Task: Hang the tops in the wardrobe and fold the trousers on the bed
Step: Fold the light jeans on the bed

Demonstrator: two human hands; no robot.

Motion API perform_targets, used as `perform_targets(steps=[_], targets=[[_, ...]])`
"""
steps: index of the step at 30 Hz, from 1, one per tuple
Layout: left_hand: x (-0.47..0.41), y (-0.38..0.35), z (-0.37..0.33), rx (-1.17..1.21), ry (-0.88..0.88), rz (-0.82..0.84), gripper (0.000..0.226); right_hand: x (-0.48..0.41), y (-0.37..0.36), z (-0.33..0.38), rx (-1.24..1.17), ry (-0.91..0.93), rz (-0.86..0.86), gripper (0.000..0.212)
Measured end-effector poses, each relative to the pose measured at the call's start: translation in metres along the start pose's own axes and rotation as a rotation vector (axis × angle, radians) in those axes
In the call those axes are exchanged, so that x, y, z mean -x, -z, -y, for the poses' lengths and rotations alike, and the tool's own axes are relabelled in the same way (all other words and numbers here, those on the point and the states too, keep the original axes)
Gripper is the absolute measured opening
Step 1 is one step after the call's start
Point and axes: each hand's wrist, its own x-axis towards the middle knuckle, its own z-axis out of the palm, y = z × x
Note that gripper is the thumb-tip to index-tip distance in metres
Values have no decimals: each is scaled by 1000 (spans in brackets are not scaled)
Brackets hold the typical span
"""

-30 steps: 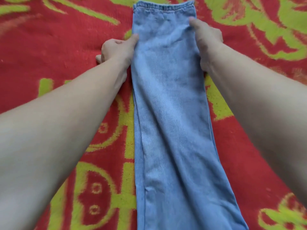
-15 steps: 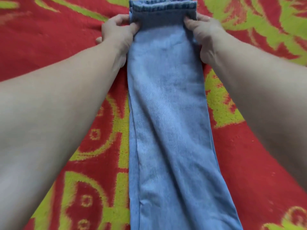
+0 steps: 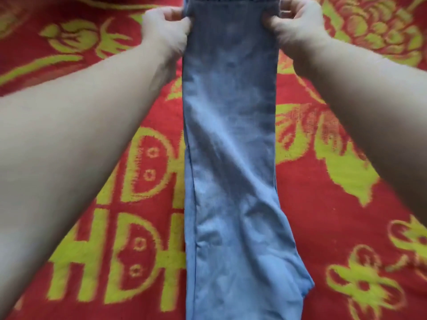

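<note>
Light blue denim trousers (image 3: 231, 146) lie lengthwise down the middle of the bed, folded into one long narrow strip. The far end is turned back on itself at the top edge of the view. My left hand (image 3: 165, 25) grips the left edge of that far end with curled fingers. My right hand (image 3: 297, 21) grips the right edge the same way. Both arms reach forward on either side of the strip. The near end runs out of view at the bottom.
A red bedcover (image 3: 92, 204) with yellow-green flower and letter patterns spreads under everything and fills the view on both sides of the trousers.
Both hands moved from the sides of the strip up to its far end and took hold of it. The far end has been lifted and turned back toward me.
</note>
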Motion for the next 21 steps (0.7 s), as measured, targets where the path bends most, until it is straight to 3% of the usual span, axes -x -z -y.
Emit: perform_targets(steps=[4,8,11,16,18,21], targets=[[33,11,-10,-216,37,-46,32,39,10,21,46,-73,87,36],[85,27,20,-390,28,9,32,90,11,6,292,-57,188,36],[121,41,59,-709,-27,25,29,132,20,-23,748,136,175,27],[203,67,115,-1057,-201,155,32,214,25,-77,1031,467,431,23],[229,73,133,-1126,-250,251,31,237,24,-96,1104,420,555,25],[246,71,148,-1135,-225,267,25,258,24,-111,1078,256,545,27]])
